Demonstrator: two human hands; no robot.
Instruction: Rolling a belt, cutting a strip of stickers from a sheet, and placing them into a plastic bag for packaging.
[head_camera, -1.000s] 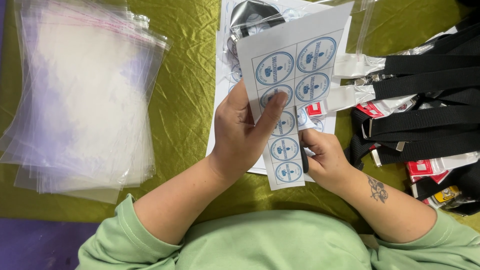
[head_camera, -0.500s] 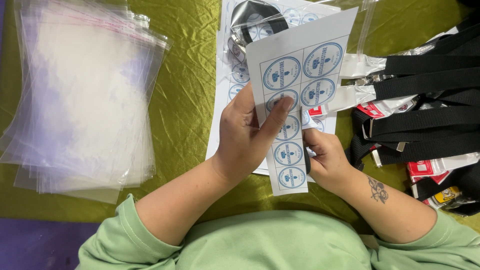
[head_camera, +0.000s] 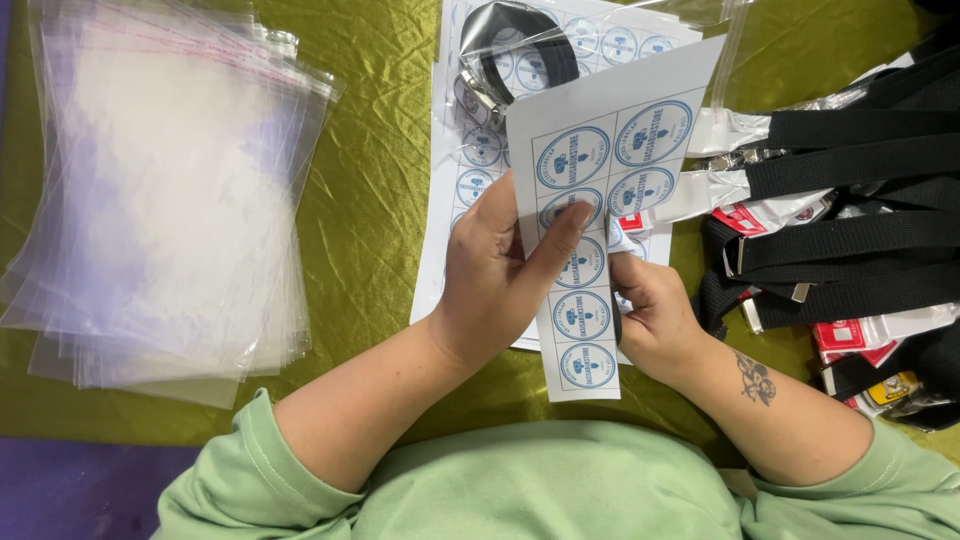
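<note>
1. Fingers of my left hand (head_camera: 495, 275) grasp a sticker sheet (head_camera: 600, 210): the thumb presses across its printed face and the other fingers lie behind it.
2. Fingers of my right hand (head_camera: 650, 310) are curled at the sheet's right edge, pinching at one round blue sticker; how firmly, I cannot tell.
3. To my left, a stack of clear plastic bags (head_camera: 170, 200) lies on the olive-green cloth (head_camera: 380, 130), well apart from both hands.
4. Beyond the raised sheet, a bagged black strap (head_camera: 520, 55) rests on more sticker sheets (head_camera: 470, 170), partly hidden by the one I hold.
5. To my right, black straps (head_camera: 850, 200) with red-and-white tags lie heaped just beside my right hand.
6. My sheet stands tilted above the cloth, between both hands, with its lower strip running down past my left thumb.
</note>
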